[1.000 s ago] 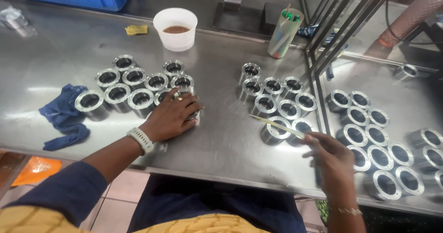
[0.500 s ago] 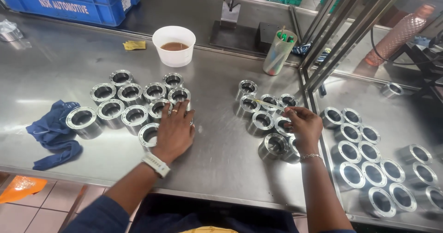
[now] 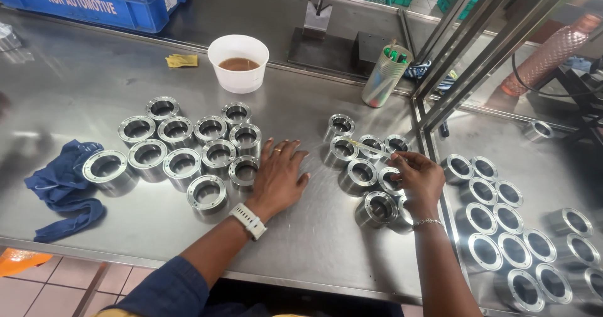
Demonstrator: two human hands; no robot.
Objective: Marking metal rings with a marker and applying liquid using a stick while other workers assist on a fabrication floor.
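Several shiny metal rings (image 3: pixel 182 142) lie in a cluster on the steel table (image 3: pixel 314 241). My left hand (image 3: pixel 279 177) rests flat on the table with fingers spread, just right of the nearest ring (image 3: pixel 244 170), and holds nothing. A second cluster of rings (image 3: pixel 362 172) lies in the middle. My right hand (image 3: pixel 418 177) is over its right side, fingers pinched on a thin pale stick (image 3: pixel 370 147) that points left across the rings. It partly covers one ring (image 3: pixel 391 180).
A third batch of rings (image 3: pixel 502 220) lies at the right, past slanted metal bars (image 3: pixel 461 59). A white bowl of brown liquid (image 3: pixel 239 63), a metal cup of pens (image 3: pixel 384 77), a gauge stand (image 3: pixel 320 9) and a blue crate (image 3: pixel 113 0) stand behind. A blue cloth (image 3: pixel 59 188) lies at the left.
My left hand has come off the left cluster's rings and now lies flat beside them. My right hand moved up from the table's front edge onto the middle cluster with the stick.
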